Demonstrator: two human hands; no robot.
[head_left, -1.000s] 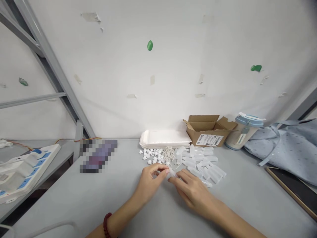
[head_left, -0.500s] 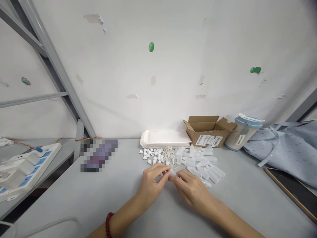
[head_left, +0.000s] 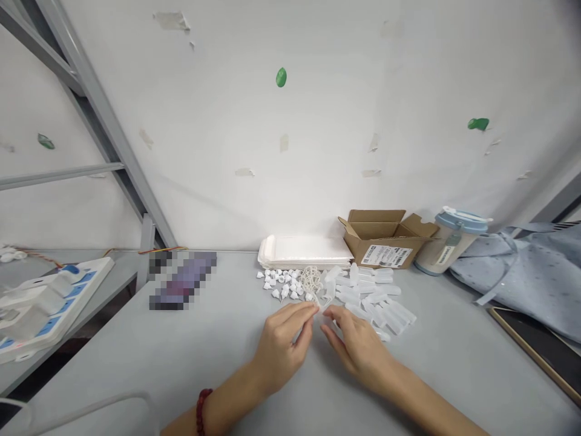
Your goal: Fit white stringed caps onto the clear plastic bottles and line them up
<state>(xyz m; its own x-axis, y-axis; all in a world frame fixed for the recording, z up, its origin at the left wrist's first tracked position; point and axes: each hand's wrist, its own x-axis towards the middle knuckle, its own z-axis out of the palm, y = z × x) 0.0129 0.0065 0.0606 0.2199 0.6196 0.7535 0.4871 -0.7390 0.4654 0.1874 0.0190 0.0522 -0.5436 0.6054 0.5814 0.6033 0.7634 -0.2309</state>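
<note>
My left hand (head_left: 288, 339) is over the front middle of the table, with fingers and thumb drawn together at the tips. Something small and whitish is at those fingertips, too small and partly hidden to name. Just to the right is my right hand (head_left: 361, 345), its thumb and forefinger apart with nothing seen between them. Beyond the hands lie small white caps (head_left: 276, 280), a tangle of cream rubber bands (head_left: 310, 280) and a loose spread of translucent plastic tubes (head_left: 379, 303).
A stack of white packets (head_left: 306, 249) lies against the wall, beside an opened cardboard box (head_left: 385, 242). Further right are a blue-lidded cup (head_left: 449, 242), light blue cloth (head_left: 540, 272) and a phone (head_left: 540, 345). A power strip (head_left: 59, 297) lies at left.
My two hands have moved slightly apart. The right thumb and forefinger have opened away from the left fingertips. The view has shifted a little.
</note>
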